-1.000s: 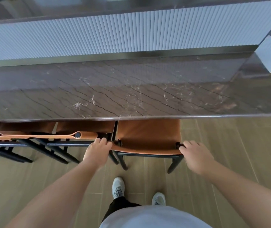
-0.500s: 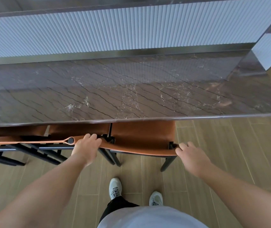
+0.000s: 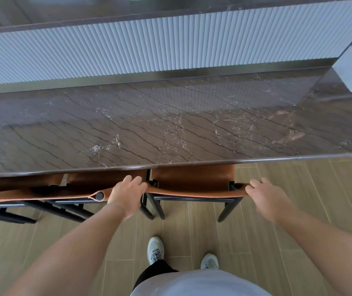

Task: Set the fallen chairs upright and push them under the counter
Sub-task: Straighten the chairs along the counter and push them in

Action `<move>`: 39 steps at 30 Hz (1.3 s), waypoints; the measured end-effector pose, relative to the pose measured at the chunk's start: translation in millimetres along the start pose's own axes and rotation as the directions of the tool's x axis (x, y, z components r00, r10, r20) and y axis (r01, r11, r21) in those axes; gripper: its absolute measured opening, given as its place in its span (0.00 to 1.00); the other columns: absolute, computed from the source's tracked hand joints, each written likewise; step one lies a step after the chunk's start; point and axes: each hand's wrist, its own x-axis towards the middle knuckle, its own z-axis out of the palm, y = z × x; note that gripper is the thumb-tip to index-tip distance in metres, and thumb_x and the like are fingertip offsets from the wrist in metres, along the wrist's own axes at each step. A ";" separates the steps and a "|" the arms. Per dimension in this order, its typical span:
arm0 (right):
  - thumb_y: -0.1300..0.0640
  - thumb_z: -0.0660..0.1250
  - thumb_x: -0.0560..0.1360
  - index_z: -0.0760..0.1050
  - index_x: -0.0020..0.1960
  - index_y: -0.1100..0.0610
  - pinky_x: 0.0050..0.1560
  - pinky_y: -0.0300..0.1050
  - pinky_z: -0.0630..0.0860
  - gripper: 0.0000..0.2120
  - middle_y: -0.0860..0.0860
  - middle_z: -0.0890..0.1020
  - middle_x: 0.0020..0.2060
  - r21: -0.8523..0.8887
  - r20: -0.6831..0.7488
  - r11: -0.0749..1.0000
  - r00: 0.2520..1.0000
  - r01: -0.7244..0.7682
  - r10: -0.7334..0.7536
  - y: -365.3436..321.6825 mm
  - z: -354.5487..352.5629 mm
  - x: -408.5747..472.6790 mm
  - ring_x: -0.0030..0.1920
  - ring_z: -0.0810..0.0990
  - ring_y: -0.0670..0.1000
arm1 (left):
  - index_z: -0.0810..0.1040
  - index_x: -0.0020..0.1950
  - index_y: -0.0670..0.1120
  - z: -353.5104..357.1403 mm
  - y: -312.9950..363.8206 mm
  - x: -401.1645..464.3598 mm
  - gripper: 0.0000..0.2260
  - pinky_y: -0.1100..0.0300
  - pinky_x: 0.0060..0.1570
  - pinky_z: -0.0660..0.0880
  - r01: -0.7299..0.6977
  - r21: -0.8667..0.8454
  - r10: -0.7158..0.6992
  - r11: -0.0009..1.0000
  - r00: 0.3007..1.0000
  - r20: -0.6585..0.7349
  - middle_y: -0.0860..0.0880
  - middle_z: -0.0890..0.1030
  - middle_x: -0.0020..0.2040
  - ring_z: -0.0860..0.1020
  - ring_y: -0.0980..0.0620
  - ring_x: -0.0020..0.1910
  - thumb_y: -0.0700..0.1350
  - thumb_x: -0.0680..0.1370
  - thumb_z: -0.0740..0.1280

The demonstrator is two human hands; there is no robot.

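A long dark marble counter (image 3: 170,124) fills the middle of the view, with a pale ribbed panel (image 3: 149,43) rising behind it. Below its near edge lies a wood-plank floor (image 3: 299,199).

Two tan leather chairs stand upright with their seats tucked beneath the counter's edge. The right chair (image 3: 194,184) stands directly ahead of the person, its dark legs on the floor and its curved backrest facing them. The left chair (image 3: 42,193) stands just beside it, frames nearly touching.

The left hand (image 3: 127,194) sits where the two backrests meet, at the left end of the right chair's backrest. Its fingers curl over the top edge, clamped on the leather. The right hand (image 3: 264,196) is at the right end of the same backrest, fingers bent over the corner near the dark frame post; the leather edge runs under its fingertips, with the palm behind.

Two white sneakers (image 3: 155,249) stand on the floor behind the chair.
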 end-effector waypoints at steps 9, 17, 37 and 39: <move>0.70 0.57 0.73 0.71 0.55 0.54 0.34 0.44 0.69 0.16 0.49 0.72 0.52 -0.038 -0.008 0.999 0.999 -0.032 0.032 12.3 7.8 -2.1 0.53 0.69 0.51 | 0.70 0.62 0.50 4.5 17.0 2.4 0.14 0.57 0.42 0.69 -0.107 0.089 0.100 0.990 0.992 0.080 0.50 0.71 0.59 0.70 0.46 0.56 0.41 0.77 0.62; 0.65 0.59 0.75 0.72 0.55 0.52 0.43 0.45 0.74 0.13 0.49 0.71 0.48 -0.031 0.033 0.996 0.995 -0.088 0.089 -0.2 0.3 5.7 0.51 0.71 0.51 | 0.72 0.62 0.51 7.8 8.8 6.8 0.11 0.58 0.45 0.72 -0.131 0.016 0.130 0.991 0.991 0.042 0.51 0.72 0.57 0.70 0.48 0.55 0.47 0.80 0.62; 0.54 0.65 0.77 0.73 0.56 0.56 0.39 0.49 0.72 0.10 0.52 0.76 0.49 0.198 -0.276 0.891 0.895 0.409 -0.350 -241.0 -58.4 83.9 0.48 0.77 0.55 | 0.80 0.48 0.49 51.1 -117.3 -47.9 0.09 0.52 0.38 0.76 0.057 -0.174 -0.088 0.983 0.980 -0.177 0.51 0.77 0.43 0.78 0.47 0.42 0.50 0.71 0.73; 0.53 0.66 0.77 0.72 0.57 0.56 0.38 0.49 0.71 0.11 0.51 0.76 0.50 0.181 -0.279 0.910 0.907 0.372 -0.316 -256.7 -58.1 90.8 0.49 0.77 0.56 | 0.80 0.49 0.50 56.2 -123.0 -43.7 0.08 0.53 0.39 0.77 0.019 -0.185 -0.050 0.983 0.985 -0.166 0.51 0.77 0.43 0.78 0.47 0.43 0.51 0.73 0.71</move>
